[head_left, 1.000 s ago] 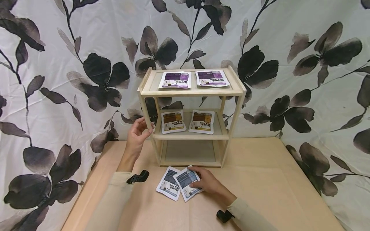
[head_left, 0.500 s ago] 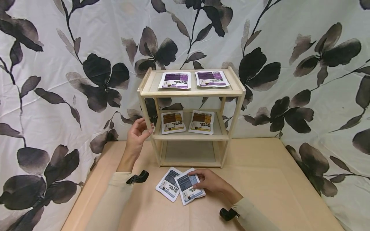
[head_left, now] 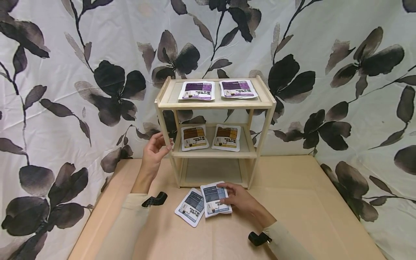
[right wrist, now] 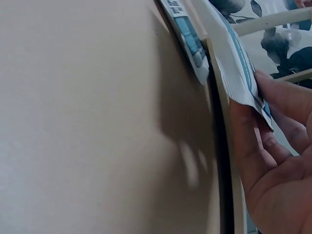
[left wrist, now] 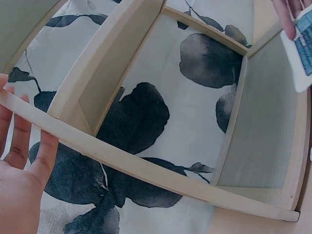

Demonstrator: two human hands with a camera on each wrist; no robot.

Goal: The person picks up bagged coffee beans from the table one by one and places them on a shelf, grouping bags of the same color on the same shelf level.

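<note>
My right hand (head_left: 242, 198) pinches a white pouch with a blue-grey label (head_left: 214, 199) by its right edge, thumb on the printed face and fingers beneath. In the right wrist view this pouch (right wrist: 236, 58) is lifted off the table. Beside it on the table lies a matching blue-grey pouch (head_left: 191, 207). My left hand (head_left: 154, 155) holds the left front post of a three-tier wooden shelf (head_left: 214, 154); in the left wrist view the fingers (left wrist: 43, 156) reach behind the post (left wrist: 122, 158).
Two purple-labelled pouches, one left (head_left: 196, 90) and one right (head_left: 238, 89), lie on the top tier. The middle tier bears two brown-labelled pouches, left (head_left: 195, 137) and right (head_left: 226, 138). The bottom tier (head_left: 212, 171) is just behind the held pouch. A floral cloth (head_left: 325, 79) hangs behind.
My right hand has first drawn the blue-grey pouch slightly right and toward me, then raised it toward the shelf, straightening it. My left hand stays at the post.
</note>
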